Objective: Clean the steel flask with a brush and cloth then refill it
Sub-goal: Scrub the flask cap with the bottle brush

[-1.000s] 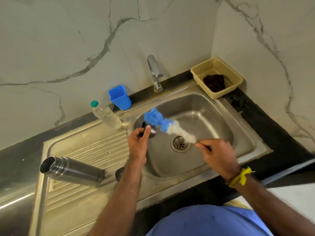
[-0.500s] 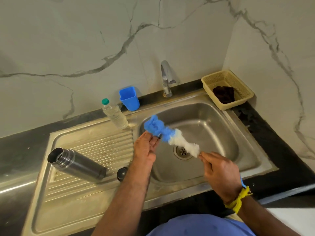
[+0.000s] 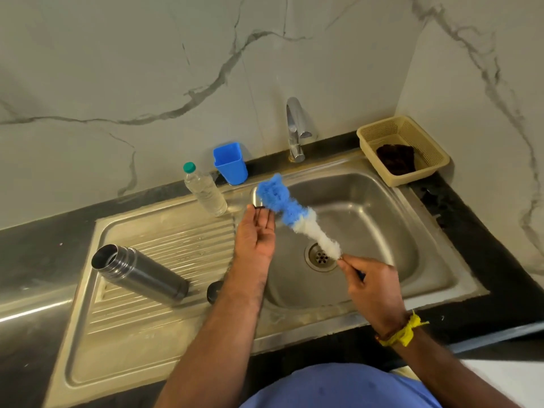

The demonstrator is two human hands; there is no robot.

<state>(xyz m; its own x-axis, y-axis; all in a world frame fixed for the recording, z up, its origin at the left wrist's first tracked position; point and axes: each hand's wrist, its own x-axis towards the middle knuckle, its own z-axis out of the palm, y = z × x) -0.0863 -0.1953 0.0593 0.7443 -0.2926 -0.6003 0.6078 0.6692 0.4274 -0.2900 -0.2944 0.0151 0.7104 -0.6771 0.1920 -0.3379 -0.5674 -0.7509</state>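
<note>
Head view, flask [image 3: 141,273] lying, bottle [image 3: 205,191], basket [image 3: 424,134]

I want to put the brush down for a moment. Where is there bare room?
The ribbed drainboard between steel flask and water bottle is bare, and its near strip too. The sink basin right of the drain is free. Behind it, blue cup, tap and basket crowd the ledge.

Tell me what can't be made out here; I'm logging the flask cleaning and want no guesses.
All in the head view:
- Brush handle: hidden inside the right hand.
- Small dark item at the left hand fingertips: mostly covered by the fingers and bristles.
- Black cap: partly behind the left forearm.
- Steel flask interior: too dark to judge.
- Cloth in the basket: bunched, detail unreadable.
</note>
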